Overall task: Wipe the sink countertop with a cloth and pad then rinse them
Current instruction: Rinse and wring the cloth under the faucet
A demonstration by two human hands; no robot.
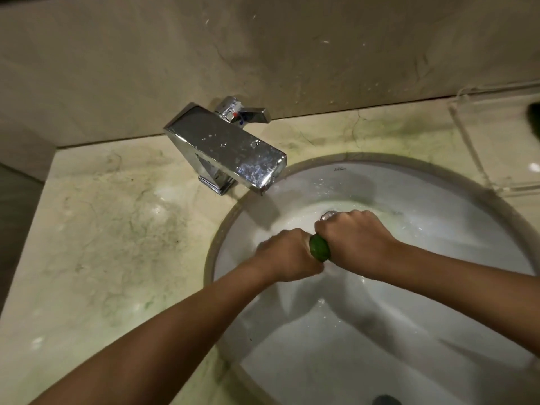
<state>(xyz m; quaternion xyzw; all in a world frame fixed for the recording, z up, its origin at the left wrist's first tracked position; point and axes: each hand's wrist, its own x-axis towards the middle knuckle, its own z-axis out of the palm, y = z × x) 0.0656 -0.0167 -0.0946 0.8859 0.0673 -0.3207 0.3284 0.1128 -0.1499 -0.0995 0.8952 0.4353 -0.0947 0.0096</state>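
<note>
A green pad or cloth (320, 248) is rolled tight between my two fists over the white sink basin (438, 331). My left hand (287, 255) grips its left end and my right hand (355, 239) grips its right end, so only a short green stretch shows between them. I cannot tell whether it is the cloth or the pad. The beige marble countertop (117, 235) around the basin looks wet, with faint green streaks. The chrome faucet (230, 147) stands at the back left of the basin, and I see no clear stream from its spout.
A clear plastic tray (493, 150) sits on the counter at the back right. A dark object (534, 116) shows at the right edge. The tiled wall (263, 48) rises behind the faucet. The drain (328, 214) lies just beyond my right hand.
</note>
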